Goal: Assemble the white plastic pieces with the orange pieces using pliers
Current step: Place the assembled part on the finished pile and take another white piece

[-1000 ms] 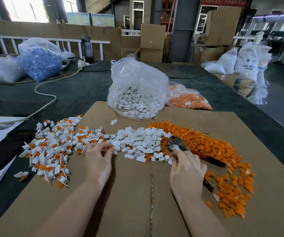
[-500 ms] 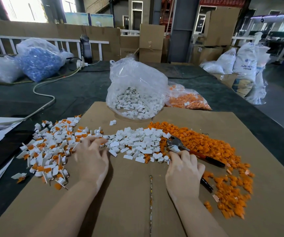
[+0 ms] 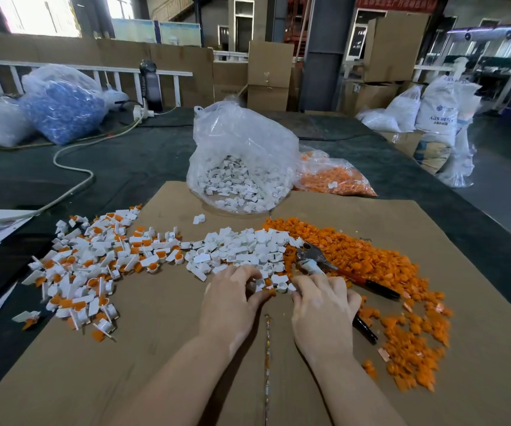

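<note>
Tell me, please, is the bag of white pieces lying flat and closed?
No, the bag of white pieces stands upright at the far edge of the cardboard, its mouth open at the top.

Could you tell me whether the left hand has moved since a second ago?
Yes. The left hand has shifted right, from the edge of the assembled pile to the loose white pieces, close beside the right hand.

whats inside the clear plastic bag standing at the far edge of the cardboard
The clear plastic bag holds loose white plastic pieces heaped at its bottom. The crumpled upper plastic looks empty; whatever lies beneath the heap is covered.
</note>
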Action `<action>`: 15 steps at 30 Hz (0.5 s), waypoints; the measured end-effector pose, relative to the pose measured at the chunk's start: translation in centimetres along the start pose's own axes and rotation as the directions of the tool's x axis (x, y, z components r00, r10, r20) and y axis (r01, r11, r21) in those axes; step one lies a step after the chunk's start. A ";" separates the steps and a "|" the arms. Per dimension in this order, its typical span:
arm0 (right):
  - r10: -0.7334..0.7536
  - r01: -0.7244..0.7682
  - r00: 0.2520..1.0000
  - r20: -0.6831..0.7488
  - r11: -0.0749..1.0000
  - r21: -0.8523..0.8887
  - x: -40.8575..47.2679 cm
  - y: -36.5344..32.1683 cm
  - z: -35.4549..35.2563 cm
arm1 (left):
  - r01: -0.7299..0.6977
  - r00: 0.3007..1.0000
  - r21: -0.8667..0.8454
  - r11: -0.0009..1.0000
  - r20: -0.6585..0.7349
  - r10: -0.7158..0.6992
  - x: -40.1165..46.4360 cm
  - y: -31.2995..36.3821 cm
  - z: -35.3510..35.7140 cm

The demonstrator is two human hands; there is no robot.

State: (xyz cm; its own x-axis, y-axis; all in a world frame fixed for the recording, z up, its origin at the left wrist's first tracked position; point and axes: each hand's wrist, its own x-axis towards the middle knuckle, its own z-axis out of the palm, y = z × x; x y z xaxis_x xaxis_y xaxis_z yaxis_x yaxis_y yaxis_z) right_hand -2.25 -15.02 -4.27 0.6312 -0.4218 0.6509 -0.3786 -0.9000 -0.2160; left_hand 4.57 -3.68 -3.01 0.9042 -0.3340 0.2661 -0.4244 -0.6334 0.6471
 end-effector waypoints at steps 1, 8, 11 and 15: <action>-0.006 0.006 1.000 0.003 1.000 0.008 0.0 0.0 0.0 | -0.017 1.000 -0.022 1.000 -0.002 0.017 -0.2 0.0 -0.1; -0.005 0.004 1.000 0.021 0.998 0.059 -0.1 0.1 -0.1 | -0.049 0.998 -0.109 0.993 0.038 0.053 -0.6 0.0 -0.4; -0.019 0.017 1.000 0.021 0.994 0.103 -0.1 0.1 -0.2 | -0.011 0.999 -0.210 0.978 0.041 0.020 -0.5 -0.3 -0.4; -0.164 0.157 0.986 0.013 0.963 0.219 0.0 -0.1 -0.6 | 0.072 0.997 -0.317 0.946 0.011 -0.072 -0.4 -0.7 -0.5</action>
State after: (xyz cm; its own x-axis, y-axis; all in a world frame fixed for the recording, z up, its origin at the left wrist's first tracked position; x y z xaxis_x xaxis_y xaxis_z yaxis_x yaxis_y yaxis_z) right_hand -2.63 -14.87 -3.88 0.6938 -0.2699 0.6677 -0.1171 -0.9570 -0.2652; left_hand 4.57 -2.75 -3.22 0.9319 -0.2950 0.2112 -0.3215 -0.4017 0.8575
